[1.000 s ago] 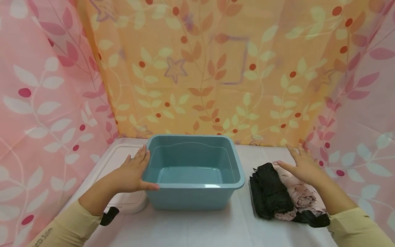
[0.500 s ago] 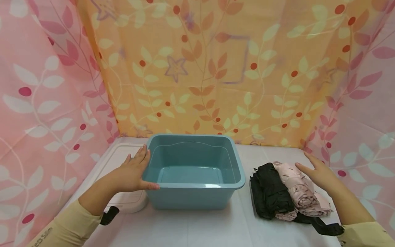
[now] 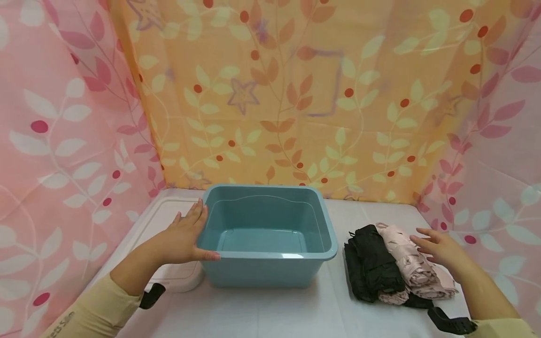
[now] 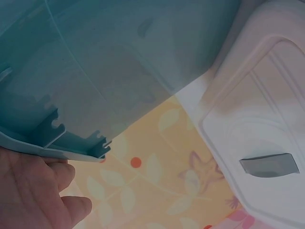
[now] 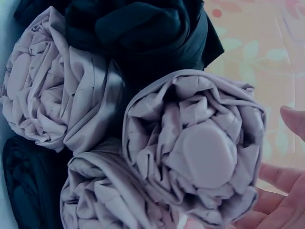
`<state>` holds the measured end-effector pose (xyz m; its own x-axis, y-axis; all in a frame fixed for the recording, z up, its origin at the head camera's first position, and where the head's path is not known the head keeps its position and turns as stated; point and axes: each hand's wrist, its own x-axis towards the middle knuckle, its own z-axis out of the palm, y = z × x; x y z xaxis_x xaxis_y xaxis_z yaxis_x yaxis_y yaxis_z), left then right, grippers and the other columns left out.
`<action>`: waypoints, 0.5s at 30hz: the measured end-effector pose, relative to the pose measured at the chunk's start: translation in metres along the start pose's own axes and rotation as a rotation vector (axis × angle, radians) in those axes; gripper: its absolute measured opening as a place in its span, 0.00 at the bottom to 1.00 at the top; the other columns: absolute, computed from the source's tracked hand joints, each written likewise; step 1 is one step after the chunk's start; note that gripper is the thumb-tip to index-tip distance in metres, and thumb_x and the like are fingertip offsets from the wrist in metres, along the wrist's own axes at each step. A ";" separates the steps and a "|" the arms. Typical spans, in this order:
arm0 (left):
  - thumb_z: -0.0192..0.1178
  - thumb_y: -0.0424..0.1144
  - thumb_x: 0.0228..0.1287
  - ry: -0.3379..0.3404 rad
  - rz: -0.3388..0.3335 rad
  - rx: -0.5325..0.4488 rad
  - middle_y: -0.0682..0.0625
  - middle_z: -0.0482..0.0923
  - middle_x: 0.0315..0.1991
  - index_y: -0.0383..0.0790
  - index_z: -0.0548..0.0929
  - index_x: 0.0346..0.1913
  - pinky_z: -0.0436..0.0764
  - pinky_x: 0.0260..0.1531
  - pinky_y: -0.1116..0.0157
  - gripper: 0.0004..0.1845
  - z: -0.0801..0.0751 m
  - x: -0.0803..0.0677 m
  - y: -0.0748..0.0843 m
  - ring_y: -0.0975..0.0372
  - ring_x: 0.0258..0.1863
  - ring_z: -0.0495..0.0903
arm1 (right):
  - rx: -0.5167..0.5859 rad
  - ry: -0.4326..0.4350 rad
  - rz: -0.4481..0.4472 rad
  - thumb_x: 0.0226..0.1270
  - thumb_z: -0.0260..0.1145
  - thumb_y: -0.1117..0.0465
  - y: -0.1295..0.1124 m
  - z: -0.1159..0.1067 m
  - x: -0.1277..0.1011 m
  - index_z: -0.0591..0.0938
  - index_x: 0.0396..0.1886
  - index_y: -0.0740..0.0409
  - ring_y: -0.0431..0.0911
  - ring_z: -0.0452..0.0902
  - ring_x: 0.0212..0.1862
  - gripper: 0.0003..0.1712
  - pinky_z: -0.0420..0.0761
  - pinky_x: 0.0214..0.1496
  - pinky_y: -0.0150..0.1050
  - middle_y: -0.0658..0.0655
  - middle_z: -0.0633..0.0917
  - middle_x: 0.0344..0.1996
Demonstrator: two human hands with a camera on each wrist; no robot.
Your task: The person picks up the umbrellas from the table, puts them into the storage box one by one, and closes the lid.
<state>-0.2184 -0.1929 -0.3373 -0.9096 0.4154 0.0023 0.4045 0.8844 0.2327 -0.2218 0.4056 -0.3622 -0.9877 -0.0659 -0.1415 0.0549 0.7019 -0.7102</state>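
A blue-grey plastic tub [image 3: 276,274] stands in the middle, with a bare floor inside. My left hand [image 3: 181,239] lies along its left side, fingers straight and thumb extended over the front rim corner. In the left wrist view, the fingers [image 4: 66,210] show just outside the rim. My right hand [image 3: 437,246] hovers at the right side of a pile of rolled cloths, fingers loosely bent. A black roll [image 3: 374,263] sits at the pile's left, beside a pale pink roll [image 3: 407,258]. The right wrist view shows a pink roll end [image 5: 195,148] close to that hand.
Left of the tub lies a white plastic lid [image 3: 181,277], partly behind my left arm, with a grey latch [image 4: 269,165]. The white tabletop [image 3: 253,314] meets an orange leaf-patterned curtain [image 3: 270,94] behind, with pink curtains [image 3: 63,141] at the sides.
My right hand has moved from above the pink roll to the right side of the pile, then lowered with its fingers bending. The left hand stays at the tub.
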 end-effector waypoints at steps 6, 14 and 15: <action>0.53 0.79 0.36 -0.004 -0.002 -0.014 0.36 0.31 0.71 0.28 0.41 0.70 0.37 0.61 0.39 0.70 -0.002 -0.001 0.003 0.46 0.70 0.33 | 0.060 -0.040 0.123 0.68 0.49 0.42 0.010 0.002 0.000 0.48 0.66 0.77 0.68 0.66 0.56 0.46 0.74 0.50 0.56 0.81 0.58 0.61; 0.53 0.79 0.36 -0.010 -0.007 -0.012 0.37 0.31 0.71 0.29 0.41 0.70 0.35 0.61 0.38 0.70 -0.002 -0.001 0.002 0.46 0.70 0.33 | 0.039 -0.054 0.146 0.66 0.54 0.43 0.016 0.001 0.003 0.56 0.61 0.82 0.67 0.65 0.56 0.46 0.74 0.50 0.53 0.80 0.62 0.58; 0.53 0.79 0.36 -0.010 -0.007 -0.011 0.37 0.31 0.71 0.29 0.41 0.70 0.35 0.61 0.38 0.70 -0.001 -0.001 0.002 0.46 0.70 0.33 | 0.045 -0.065 0.152 0.66 0.54 0.43 0.016 0.001 0.004 0.56 0.61 0.82 0.68 0.65 0.56 0.46 0.74 0.51 0.52 0.80 0.62 0.58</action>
<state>-0.2171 -0.1917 -0.3354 -0.9116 0.4110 -0.0089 0.3967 0.8851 0.2435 -0.2248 0.4162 -0.3751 -0.9561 -0.0081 -0.2928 0.2110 0.6746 -0.7074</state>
